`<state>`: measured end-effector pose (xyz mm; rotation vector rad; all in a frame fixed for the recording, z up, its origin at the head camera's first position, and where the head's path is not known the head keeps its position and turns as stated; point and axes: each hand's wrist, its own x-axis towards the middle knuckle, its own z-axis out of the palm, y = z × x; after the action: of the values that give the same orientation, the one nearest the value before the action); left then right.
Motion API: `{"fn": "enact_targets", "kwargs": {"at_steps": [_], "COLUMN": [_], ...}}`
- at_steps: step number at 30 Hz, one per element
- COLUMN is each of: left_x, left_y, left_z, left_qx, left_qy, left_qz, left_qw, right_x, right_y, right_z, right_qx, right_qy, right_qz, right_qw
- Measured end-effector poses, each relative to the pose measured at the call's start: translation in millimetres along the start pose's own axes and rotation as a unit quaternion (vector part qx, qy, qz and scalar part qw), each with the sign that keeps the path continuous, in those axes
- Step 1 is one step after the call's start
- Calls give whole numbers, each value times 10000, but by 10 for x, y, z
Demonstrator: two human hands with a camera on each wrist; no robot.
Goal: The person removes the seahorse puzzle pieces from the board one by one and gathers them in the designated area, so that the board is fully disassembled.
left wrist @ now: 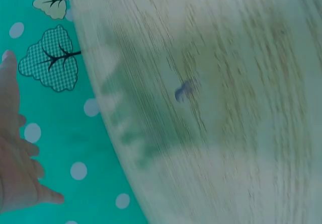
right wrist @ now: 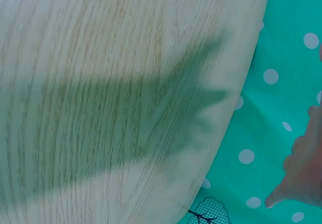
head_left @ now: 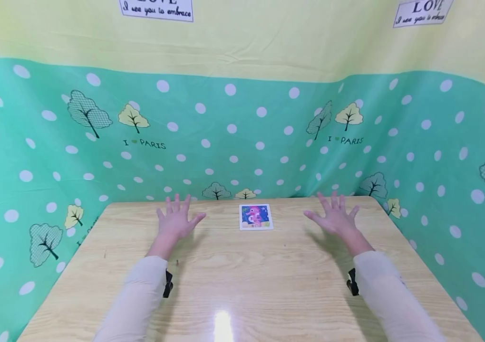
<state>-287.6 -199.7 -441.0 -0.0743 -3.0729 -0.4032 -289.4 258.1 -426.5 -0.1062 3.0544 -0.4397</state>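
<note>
A square card or tile (head_left: 256,217) with a white border and a pink seahorse picture on dark blue lies near the table's back edge, between the two hands. To its left, my left hand (head_left: 177,219) is held over the table with fingers spread, holding nothing. My right hand (head_left: 335,217) is spread the same way on the other side, apart from the card. Part of the left hand (left wrist: 19,158) shows at the edge of the left wrist view. In the right wrist view, part of the right hand (right wrist: 304,166) appears at the right edge.
The wooden table (head_left: 242,275) has a pale grain and carries shadows of both arms. A green and yellow curtain (head_left: 234,123) with white dots and trees hangs along the back and both sides. Dark straps (head_left: 168,284) show at both sleeves.
</note>
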Motion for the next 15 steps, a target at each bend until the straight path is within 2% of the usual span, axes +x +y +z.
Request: {"fn": "enact_targets", "kwargs": {"at_steps": [5, 15], "left_x": [56, 160], "left_y": [108, 295], "left_z": [38, 219], "left_qx": [-181, -596], "left_qy": [-50, 172], "left_qz": [115, 470], "left_qw": [9998, 9970], "right_x": [29, 153], "right_y": [-24, -135], "right_z": [63, 231], "right_qx": [111, 536], "right_qy": [25, 171], "right_qz": [-35, -253], "right_qw": [9999, 9981]}}
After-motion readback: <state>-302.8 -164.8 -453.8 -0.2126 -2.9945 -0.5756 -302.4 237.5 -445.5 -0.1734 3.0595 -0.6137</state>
